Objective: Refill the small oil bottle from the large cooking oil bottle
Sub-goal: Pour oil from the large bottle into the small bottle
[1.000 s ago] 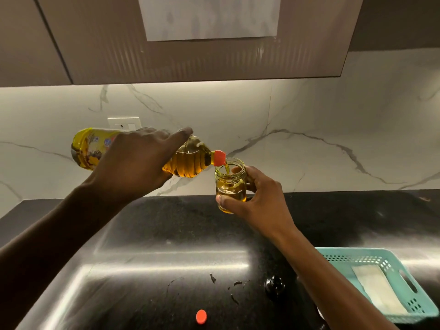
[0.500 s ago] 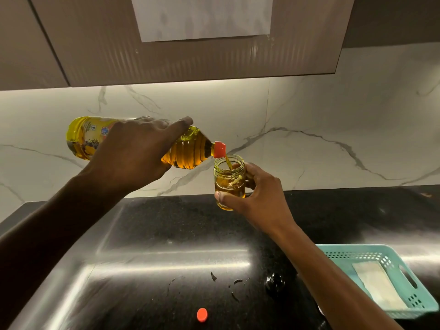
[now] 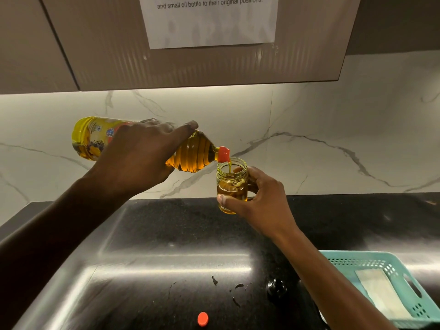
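My left hand (image 3: 140, 158) grips the large cooking oil bottle (image 3: 192, 154), a clear plastic bottle with a yellow label and an orange-red neck, tipped nearly level. A thin stream of amber oil runs from its mouth into the small glass oil bottle (image 3: 232, 184). My right hand (image 3: 259, 201) holds that small bottle upright in the air above the black counter, thumb in front and fingers behind it. The small bottle is about half full of oil.
On the black counter (image 3: 166, 234) near the front lie an orange-red cap (image 3: 202, 319), a black lid (image 3: 276, 287) and a few dark smears. A teal plastic basket (image 3: 402, 282) with a pale cloth inside stands at the right. Cabinets hang overhead against the marble wall.
The large bottle's neck has dipped a little further over the small bottle and oil keeps running in. Both hands stay almost in place; the view has tilted slightly.
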A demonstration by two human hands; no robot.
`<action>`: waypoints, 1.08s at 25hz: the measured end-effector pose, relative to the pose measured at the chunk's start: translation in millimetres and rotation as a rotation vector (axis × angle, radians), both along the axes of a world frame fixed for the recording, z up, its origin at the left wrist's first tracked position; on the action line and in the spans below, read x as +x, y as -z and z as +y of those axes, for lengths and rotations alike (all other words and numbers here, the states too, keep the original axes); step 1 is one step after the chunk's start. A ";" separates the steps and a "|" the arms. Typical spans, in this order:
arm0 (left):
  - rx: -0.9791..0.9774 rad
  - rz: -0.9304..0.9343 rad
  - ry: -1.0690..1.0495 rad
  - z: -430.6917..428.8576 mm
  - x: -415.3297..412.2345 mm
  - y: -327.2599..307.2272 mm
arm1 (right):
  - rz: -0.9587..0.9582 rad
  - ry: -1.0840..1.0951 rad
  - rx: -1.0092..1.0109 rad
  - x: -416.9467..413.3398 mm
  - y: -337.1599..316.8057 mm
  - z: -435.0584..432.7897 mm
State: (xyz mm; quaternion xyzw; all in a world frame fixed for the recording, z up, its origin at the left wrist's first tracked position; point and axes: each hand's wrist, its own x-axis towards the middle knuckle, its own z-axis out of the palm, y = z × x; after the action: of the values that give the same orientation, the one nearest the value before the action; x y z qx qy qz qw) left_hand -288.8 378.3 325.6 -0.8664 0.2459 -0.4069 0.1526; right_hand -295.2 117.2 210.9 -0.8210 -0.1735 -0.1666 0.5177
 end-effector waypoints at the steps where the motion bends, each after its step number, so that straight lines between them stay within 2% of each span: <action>1: 0.001 0.001 0.000 -0.5 -0.1 -0.1 | 0.001 -0.002 -0.001 0.1 -0.1 0.0; 27: 0.021 -0.017 -0.041 -0.2 -0.5 -7.8 | 0.014 -0.009 0.017 0.2 -1.0 1.8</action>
State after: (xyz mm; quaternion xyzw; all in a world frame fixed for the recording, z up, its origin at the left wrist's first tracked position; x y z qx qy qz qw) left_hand -289.3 378.2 333.4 -0.8663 0.2309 -0.4082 0.1722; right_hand -295.0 118.9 211.8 -0.8170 -0.1724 -0.1599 0.5266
